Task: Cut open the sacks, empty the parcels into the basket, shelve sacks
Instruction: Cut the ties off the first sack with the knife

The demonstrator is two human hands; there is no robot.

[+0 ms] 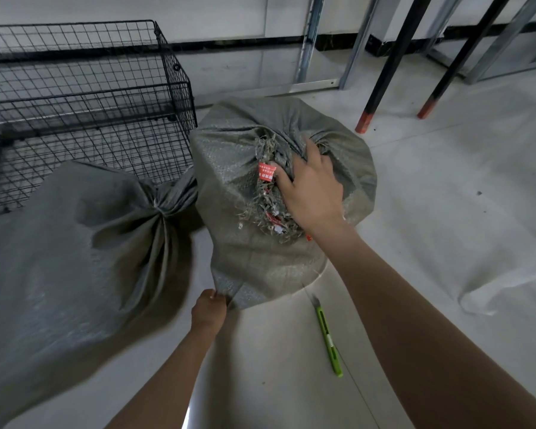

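i'm gripping the bunched neck of the sack [235, 243] with my right hand [311, 188], fingers curled over the gather beside the red tag [266, 171], while my left hand [209, 311] is pinching its near bottom corner. the sack is sitting on the floor just right of the wire basket [180, 97], neck facing up at me. the green knife [328, 332] is lying between my forearms, nearer the right one, its long axis running away from me, blade pointing toward the sack.
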